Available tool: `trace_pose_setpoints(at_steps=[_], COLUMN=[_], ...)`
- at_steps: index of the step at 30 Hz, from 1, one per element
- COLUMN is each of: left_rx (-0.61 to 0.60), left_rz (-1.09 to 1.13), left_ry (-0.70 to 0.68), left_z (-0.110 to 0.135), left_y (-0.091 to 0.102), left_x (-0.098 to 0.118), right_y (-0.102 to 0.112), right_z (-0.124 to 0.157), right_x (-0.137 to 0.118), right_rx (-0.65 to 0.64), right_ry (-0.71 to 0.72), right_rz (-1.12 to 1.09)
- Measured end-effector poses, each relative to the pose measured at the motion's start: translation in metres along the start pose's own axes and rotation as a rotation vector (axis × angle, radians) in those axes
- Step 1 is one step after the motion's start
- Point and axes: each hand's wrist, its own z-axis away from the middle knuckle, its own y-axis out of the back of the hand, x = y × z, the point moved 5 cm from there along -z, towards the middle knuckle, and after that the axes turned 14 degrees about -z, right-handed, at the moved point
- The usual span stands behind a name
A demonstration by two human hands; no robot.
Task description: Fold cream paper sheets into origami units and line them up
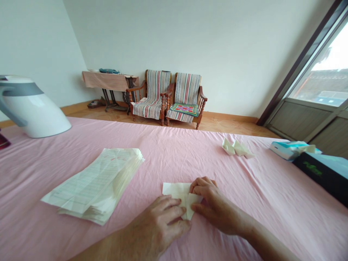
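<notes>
A small piece of folded white paper (174, 188) lies on the pink tablecloth, close in front of me. My left hand (163, 223) rests flat across its left part, fingers stretched out and pressing it down. At the right side, my right hand (210, 206) pinches a folded flap between thumb and curled fingers. Part of the paper is hidden beneath both hands. To the left is a thick stack of printed paper sheets (95, 181). Farther off on the right stand several small folded paper shapes (235, 148).
A white and grey jug (45, 108) stands at the table's far left. On the right sit a blue tissue pack (284, 149) and a black box (318, 174). Beyond the pink-covered table (174, 145) are two wooden armchairs (185, 108) and a cloth-covered side table (106, 79).
</notes>
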Motion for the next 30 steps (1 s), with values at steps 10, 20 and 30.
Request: trace_pose_setpoints(at_steps=[10,20,30], left_rx=[-0.007,0.184,0.227], left_rz=[-0.085,-0.127,-0.118], left_ry=[-0.018,-0.089,-0.098], left_z=[-0.001,0.005,0.005], left_y=[0.001,-0.024,-0.029], left_x=[0.0,-0.009,-0.009], right_y=[0.003,-0.002,-0.004], right_z=[-0.003,-0.007,-0.008], right_x=[0.019,0.023,0.021], right_rx=[0.182,0.206,0.223], right_ry=[-0.04,-0.095,-0.047], right_rz=[-0.166,-0.097,-0.079])
